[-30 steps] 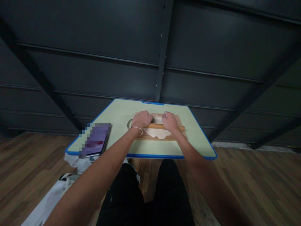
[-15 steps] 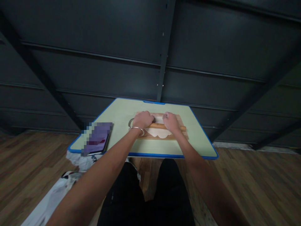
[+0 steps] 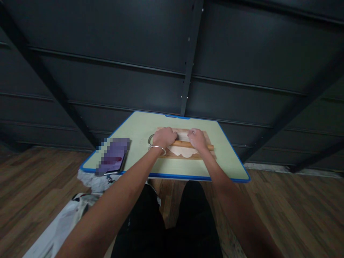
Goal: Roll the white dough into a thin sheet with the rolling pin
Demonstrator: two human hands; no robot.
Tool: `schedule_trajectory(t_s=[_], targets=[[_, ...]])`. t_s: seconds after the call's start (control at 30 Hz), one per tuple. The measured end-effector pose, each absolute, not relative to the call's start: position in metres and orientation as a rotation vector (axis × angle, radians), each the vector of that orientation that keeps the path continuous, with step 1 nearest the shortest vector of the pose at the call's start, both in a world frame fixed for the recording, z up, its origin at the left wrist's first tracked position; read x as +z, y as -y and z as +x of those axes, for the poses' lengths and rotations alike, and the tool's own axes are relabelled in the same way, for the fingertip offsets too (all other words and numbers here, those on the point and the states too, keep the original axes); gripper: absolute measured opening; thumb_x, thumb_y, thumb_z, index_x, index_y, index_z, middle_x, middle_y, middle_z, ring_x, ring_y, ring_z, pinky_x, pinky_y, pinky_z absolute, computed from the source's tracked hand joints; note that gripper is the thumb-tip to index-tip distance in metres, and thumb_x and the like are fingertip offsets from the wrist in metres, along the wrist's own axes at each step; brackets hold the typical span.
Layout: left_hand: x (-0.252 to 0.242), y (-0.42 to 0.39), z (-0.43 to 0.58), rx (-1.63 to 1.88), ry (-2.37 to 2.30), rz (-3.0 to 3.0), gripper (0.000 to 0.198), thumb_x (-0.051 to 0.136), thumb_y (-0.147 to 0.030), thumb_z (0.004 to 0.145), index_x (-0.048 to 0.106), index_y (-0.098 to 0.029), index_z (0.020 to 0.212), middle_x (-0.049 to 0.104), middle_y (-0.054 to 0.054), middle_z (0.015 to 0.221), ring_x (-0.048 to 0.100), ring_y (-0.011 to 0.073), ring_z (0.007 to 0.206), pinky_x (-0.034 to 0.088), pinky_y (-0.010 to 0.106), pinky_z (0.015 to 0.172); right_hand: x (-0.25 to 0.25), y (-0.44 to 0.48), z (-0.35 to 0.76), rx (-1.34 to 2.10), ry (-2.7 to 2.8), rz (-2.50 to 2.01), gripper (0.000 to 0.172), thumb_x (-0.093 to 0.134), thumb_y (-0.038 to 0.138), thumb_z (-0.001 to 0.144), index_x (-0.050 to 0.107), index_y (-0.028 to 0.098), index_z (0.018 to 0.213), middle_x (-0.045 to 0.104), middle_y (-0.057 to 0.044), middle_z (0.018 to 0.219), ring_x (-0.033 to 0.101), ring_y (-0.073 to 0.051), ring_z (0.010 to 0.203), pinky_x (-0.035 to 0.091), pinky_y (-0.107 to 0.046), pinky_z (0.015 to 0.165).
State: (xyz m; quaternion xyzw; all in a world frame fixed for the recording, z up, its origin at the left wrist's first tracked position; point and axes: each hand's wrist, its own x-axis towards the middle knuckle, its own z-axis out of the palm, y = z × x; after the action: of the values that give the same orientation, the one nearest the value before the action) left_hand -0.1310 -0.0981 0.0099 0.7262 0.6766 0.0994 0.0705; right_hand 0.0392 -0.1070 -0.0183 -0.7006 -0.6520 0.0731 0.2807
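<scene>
A wooden rolling pin lies crosswise over a pale sheet of dough with a wavy near edge. Under the dough is a wooden board. My left hand is closed over the pin's left part, hiding that end, and wears a silver bangle at the wrist. Farther right, my right hand is curled into a fist with its palm on the pin. The pin's right end sticks out past this hand. The fingertips of both hands are mostly hidden.
A pale green folding table with a blue rim carries the board. On its left corner lies a phone or tablet, partly blurred out. A grey ring-shaped object is beside my left wrist. Dark panels stand behind the table.
The view has shifted slightly. Both hands keep their hold on the rolling pin, and the dough looks almost the same.
</scene>
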Motion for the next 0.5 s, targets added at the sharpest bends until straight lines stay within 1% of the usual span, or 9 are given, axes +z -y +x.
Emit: schedule_trajectory(t_s=[0.17, 0.33, 0.43, 0.5], targets=[[0.009, 0.1, -0.13, 0.278, -2.06, 2.207, 0.053, 0.043, -0.044, 0.097, 0.079, -0.012, 0.118, 0.076, 0.024, 0.119, 0.073, 0.0368, 0.112, 0.058, 0.041, 0.091, -0.018, 0.115, 0.036, 0.105, 1.781, -1.905, 0.034, 0.046, 0.028, 0.104, 0.078, 0.017, 0.101, 0.079, -0.014, 0.108, 0.07, -0.022, 0.095, 0.045, -0.027, 0.079], [0.005, 0.103, -0.131, 0.291, -2.061, 2.227, 0.051, 0.044, -0.043, 0.096, 0.079, -0.011, 0.116, 0.077, 0.024, 0.115, 0.073, 0.0361, 0.111, 0.058, 0.04, 0.089, -0.017, 0.124, 0.035, 0.079, 1.806, -1.903, 0.032, 0.047, 0.028, 0.103, 0.077, 0.018, 0.096, 0.079, -0.013, 0.102, 0.069, -0.023, 0.091, 0.042, -0.028, 0.076], [0.003, 0.105, -0.131, 0.321, -2.064, 2.247, 0.049, 0.045, -0.04, 0.096, 0.078, -0.012, 0.117, 0.077, 0.022, 0.115, 0.073, 0.035, 0.111, 0.057, 0.039, 0.09, -0.018, 0.127, 0.036, 0.063, 1.786, -1.857, 0.032, 0.046, 0.026, 0.103, 0.076, 0.018, 0.096, 0.078, -0.013, 0.102, 0.068, -0.022, 0.09, 0.042, -0.027, 0.076], [0.002, 0.107, -0.131, 0.304, -2.082, 2.236, 0.05, 0.045, -0.042, 0.097, 0.077, -0.012, 0.119, 0.077, 0.022, 0.117, 0.072, 0.0347, 0.114, 0.056, 0.039, 0.092, -0.02, 0.128, 0.038, 0.067, 1.785, -1.805, 0.032, 0.045, 0.025, 0.103, 0.075, 0.017, 0.096, 0.078, -0.012, 0.101, 0.068, -0.022, 0.089, 0.041, -0.027, 0.076]])
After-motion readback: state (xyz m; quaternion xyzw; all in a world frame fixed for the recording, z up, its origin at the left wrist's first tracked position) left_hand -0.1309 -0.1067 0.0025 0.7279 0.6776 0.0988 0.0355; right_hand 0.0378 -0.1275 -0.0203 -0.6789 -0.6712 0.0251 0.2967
